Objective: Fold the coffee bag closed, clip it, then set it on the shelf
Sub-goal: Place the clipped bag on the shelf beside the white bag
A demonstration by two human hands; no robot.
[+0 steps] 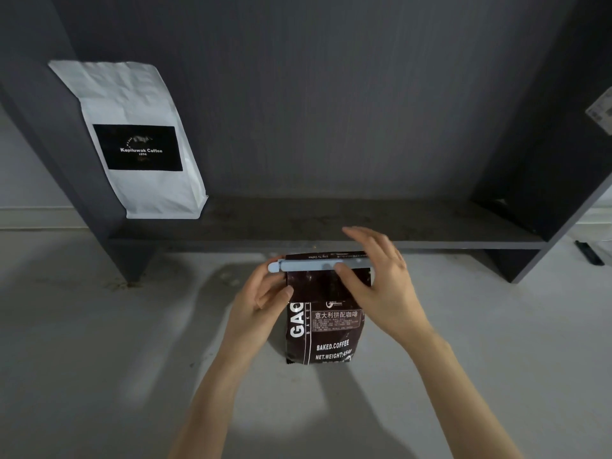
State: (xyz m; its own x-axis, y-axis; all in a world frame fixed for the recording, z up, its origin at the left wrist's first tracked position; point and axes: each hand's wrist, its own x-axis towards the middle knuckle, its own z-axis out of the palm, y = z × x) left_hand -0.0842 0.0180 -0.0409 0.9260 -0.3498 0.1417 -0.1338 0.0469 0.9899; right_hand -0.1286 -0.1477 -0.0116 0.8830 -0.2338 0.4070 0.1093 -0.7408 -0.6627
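Observation:
A dark brown coffee bag (pixel 326 329) with white print stands upright on the grey surface in front of the shelf. Its top is folded over, and a long pale blue clip (pixel 311 266) lies across the fold. My left hand (pixel 261 299) holds the bag's left edge just under the clip's hinge end, thumb on the front. My right hand (pixel 381 279) covers the clip's right end, thumb pressing on the bar and fingers spread above it. The dark grey shelf board (pixel 331 223) runs just behind the bag.
A white coffee bag (pixel 139 140) with a black label stands at the shelf's left end against the side panel. The shelf's right upright (pixel 543 180) closes the right side. A small dark object (pixel 589 253) lies on the surface at far right.

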